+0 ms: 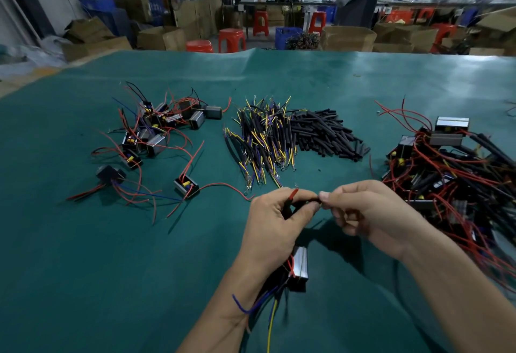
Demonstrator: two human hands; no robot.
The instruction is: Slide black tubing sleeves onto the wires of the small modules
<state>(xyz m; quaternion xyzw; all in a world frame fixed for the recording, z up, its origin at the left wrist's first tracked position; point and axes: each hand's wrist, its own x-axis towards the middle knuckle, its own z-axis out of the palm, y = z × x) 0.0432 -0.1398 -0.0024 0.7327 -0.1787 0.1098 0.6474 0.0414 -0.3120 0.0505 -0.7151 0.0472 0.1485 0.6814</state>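
On the green mat (139,255), the module (299,269) was hung below the left hand (275,221), which was pinched on its red wire (293,193). The black sleeve (308,201), lying crosswise, was pinched by the right hand (368,213), just right of the wire tip.

My left hand (275,218) covers most of the black tube (307,201), so I can't see how far the red wire (293,193) goes in. The yellow wire (270,327) runs off the bottom edge. The room behind the table (83,269) is blurry.
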